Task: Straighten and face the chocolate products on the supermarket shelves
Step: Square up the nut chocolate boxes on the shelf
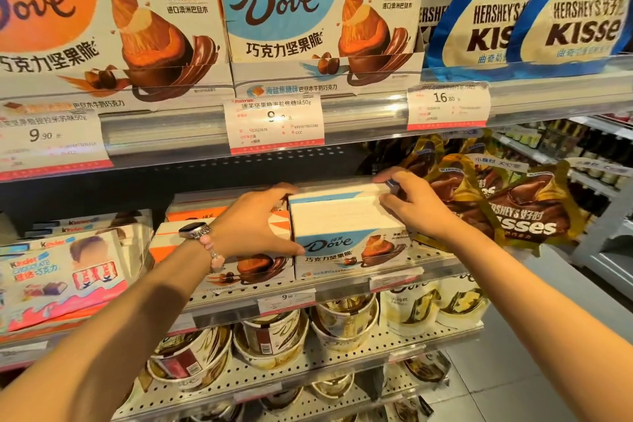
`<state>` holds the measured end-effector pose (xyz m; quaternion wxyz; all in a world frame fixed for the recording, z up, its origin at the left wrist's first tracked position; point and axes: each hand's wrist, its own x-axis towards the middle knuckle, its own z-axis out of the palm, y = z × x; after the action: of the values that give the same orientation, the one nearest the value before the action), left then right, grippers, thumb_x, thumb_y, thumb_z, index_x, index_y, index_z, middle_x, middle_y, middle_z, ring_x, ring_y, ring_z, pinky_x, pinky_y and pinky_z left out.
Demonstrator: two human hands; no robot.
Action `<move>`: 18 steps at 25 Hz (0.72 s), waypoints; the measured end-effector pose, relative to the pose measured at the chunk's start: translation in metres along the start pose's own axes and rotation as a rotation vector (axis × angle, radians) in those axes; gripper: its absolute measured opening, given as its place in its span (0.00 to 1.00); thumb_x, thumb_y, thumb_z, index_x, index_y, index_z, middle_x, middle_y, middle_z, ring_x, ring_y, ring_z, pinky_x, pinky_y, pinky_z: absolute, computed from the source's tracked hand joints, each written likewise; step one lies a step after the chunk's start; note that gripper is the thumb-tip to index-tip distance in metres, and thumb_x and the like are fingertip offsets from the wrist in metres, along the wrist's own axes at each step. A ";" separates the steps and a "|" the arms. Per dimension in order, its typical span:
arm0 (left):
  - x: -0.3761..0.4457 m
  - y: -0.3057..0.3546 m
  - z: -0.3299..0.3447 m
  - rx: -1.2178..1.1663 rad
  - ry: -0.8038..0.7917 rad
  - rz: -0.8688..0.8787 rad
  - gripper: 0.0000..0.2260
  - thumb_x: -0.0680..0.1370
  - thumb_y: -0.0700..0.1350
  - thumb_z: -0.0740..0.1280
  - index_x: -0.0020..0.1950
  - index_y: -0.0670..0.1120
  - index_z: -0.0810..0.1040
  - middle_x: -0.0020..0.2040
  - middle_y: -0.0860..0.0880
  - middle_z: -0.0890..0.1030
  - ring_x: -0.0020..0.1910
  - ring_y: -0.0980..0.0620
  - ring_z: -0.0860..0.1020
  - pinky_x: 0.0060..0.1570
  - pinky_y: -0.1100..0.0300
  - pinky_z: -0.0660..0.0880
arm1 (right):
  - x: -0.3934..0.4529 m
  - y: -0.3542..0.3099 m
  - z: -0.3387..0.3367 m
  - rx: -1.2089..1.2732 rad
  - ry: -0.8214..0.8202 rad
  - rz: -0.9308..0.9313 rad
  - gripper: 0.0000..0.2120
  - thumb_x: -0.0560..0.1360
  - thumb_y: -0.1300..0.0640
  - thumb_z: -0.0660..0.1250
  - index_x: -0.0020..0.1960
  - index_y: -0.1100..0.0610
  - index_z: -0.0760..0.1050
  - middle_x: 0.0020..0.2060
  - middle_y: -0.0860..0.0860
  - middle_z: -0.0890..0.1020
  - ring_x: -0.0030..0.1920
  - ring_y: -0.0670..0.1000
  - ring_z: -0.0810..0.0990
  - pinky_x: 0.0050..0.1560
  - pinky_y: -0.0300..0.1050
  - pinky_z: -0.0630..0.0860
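Observation:
A blue and white Dove chocolate box (346, 229) stands on the middle shelf (424, 259), its front facing me. My left hand (255, 219) grips the box's left side, thumb low on the front corner. My right hand (409, 200) holds its back right top corner. To the left of it sits an orange Dove box (253, 267), partly hidden by my left wrist with its watch and bead bracelet. More orange boxes lie behind.
Large orange (102, 31) and blue Dove display boxes (318, 27) and Hershey's Kisses bags (534, 7) fill the top shelf. Brown and gold Kisses bags (524, 212) lean right of the held box. Kinder boxes (61, 277) sit at left. Tubs (274, 339) fill the shelf below.

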<state>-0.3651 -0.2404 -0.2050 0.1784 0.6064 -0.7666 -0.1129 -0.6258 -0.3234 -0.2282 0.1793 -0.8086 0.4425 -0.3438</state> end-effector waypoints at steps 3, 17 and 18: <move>-0.001 0.000 0.000 0.019 0.010 0.009 0.35 0.65 0.56 0.75 0.69 0.54 0.66 0.64 0.55 0.74 0.60 0.58 0.71 0.55 0.62 0.71 | 0.000 0.001 0.000 -0.025 -0.010 0.002 0.13 0.75 0.60 0.65 0.59 0.57 0.75 0.47 0.55 0.79 0.47 0.53 0.77 0.48 0.46 0.72; 0.001 0.006 0.003 0.190 -0.027 0.045 0.31 0.72 0.57 0.69 0.72 0.53 0.63 0.72 0.52 0.66 0.70 0.52 0.64 0.64 0.54 0.67 | -0.004 -0.016 0.001 -0.471 -0.312 -0.173 0.32 0.76 0.35 0.50 0.73 0.51 0.61 0.70 0.54 0.67 0.68 0.54 0.66 0.64 0.48 0.66; -0.001 0.005 0.002 0.166 0.013 0.046 0.33 0.69 0.58 0.71 0.70 0.52 0.65 0.71 0.52 0.67 0.69 0.52 0.65 0.64 0.54 0.67 | -0.003 -0.016 -0.001 -0.483 -0.333 -0.168 0.33 0.75 0.33 0.48 0.73 0.50 0.60 0.71 0.54 0.66 0.69 0.54 0.66 0.65 0.49 0.66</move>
<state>-0.3703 -0.2379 -0.2049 0.1349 0.6019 -0.7860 -0.0408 -0.6182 -0.3124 -0.2191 0.0231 -0.9068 0.4077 -0.1049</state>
